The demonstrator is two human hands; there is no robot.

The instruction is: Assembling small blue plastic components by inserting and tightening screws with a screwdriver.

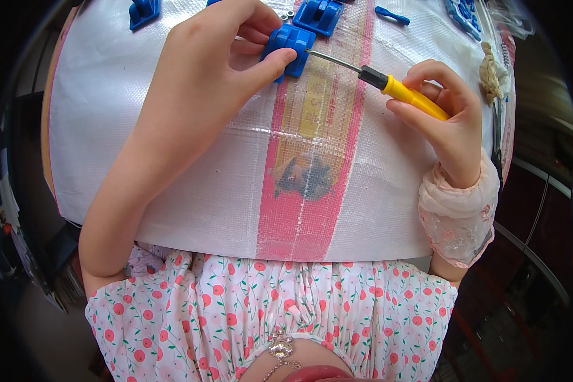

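Toward the far edge of the table, my left hand [216, 54] grips a blue plastic bracket-like part [291, 42], thumb on its near side and fingers curled behind. My right hand [442, 108] is closed around the yellow handle of a screwdriver [401, 91] with a black collar. Its metal shaft points left, and the tip meets the right side of the blue part. Whether the tip sits in a screw is too small to tell. Just beyond lies another similar blue part [318, 14]. Small metal nuts [286, 15] lie beside my left fingers.
A woven white sheet [191, 210] with a pink and yellow stripe covers the table. Another blue part [144, 13] lies at the far left. A small blue dumbbell-shaped piece [393, 16] and more blue pieces [465, 16] are far right, near a crumpled beige scrap [490, 73].
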